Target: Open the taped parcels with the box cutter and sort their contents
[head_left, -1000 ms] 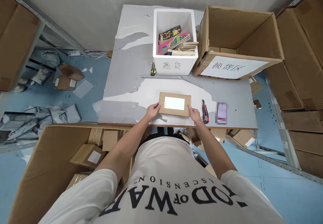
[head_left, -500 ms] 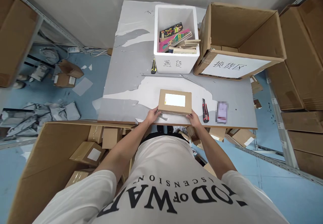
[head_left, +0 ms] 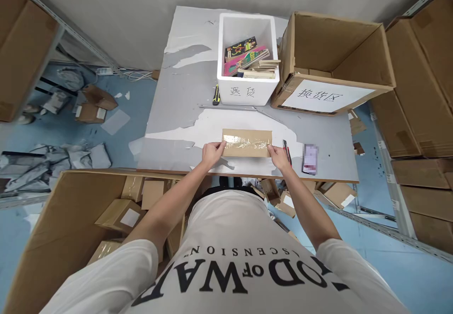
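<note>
A small cardboard box (head_left: pixel 247 149) is held between my two hands over the front of the table. Its taped side, with shiny clear tape along it, faces me; no label shows on this side. My left hand (head_left: pixel 213 153) grips the box's left end, thumb on the near face. At the right end, my right hand (head_left: pixel 278 156) is closed on it the same way. Right beside that hand lies a red and black box cutter (head_left: pixel 286 151), partly covered by the hand. The fingers under the box are hidden.
On the grey table (head_left: pixel 184 92) stand a white foam box (head_left: pixel 247 92) of books and a large open carton (head_left: pixel 329 99) with a written sheet. A yellow-black cutter (head_left: pixel 216 96) and a phone (head_left: pixel 310 159) lie there too. A big carton (head_left: pixel 71 210) of parcels stands at left.
Both hands have tipped the box up, so the white label on its top has gone from view and the taped side now shows. The hands have risen slightly along its ends.
</note>
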`<state>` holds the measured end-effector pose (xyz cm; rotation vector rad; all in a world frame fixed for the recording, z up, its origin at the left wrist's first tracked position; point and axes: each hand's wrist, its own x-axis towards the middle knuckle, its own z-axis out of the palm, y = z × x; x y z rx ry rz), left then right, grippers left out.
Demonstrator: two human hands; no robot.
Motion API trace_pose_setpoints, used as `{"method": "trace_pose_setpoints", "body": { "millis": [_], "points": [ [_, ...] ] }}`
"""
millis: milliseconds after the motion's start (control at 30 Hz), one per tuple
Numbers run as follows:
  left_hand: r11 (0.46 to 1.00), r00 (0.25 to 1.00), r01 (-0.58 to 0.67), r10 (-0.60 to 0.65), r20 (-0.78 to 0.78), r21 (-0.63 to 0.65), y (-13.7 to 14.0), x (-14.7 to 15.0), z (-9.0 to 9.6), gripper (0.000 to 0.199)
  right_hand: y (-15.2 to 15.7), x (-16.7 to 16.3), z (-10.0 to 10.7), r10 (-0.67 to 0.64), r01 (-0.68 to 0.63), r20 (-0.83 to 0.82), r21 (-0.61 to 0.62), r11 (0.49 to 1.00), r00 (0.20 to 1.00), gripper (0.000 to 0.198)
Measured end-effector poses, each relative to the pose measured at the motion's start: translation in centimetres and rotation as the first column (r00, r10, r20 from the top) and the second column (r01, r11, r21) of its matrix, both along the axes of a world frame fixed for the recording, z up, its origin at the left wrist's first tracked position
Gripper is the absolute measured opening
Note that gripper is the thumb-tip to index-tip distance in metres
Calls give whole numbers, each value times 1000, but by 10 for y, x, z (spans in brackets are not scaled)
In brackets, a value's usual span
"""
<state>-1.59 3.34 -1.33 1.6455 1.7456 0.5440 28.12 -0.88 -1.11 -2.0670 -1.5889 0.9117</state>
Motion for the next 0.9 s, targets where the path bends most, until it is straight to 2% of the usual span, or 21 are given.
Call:
{"method": "trace_pose_setpoints", "body": {
  "millis": [133,267,533,633,733,800,900],
  "points": [
    [998,1000,5,-5,-8,-60,-1,1,-6,56,-7,-3,-16,-18,16,-34,-54,998,999,66],
    [997,1000,2,-1,1,-72,-4,1,-14,57,-12,-4,-29,-97,92,-142,-42,995,985,65],
    [994,995,-38,47,87,-102,-6,-4,-27,58,-19,-5,-42,-220,218,-302,-41,975,928,64],
    [988,970,-76,105,221,-138,-9,-9,-45,57,-21,-2,-51,-257,236,-410,-103,966,875,64],
    [968,873,-114,206,442,-225,-16,-15,-68,49,-25,4,-64,-323,284,-523,-156,946,789,59],
    [967,840,-66,187,509,-247,-22,-19,-83,51,-30,7,-75,-281,252,-527,-129,959,802,52],
    [974,872,97,15,489,-203,-31,-22,-97,55,-36,4,-89,-108,87,-468,-66,994,877,61]
  ]
}}
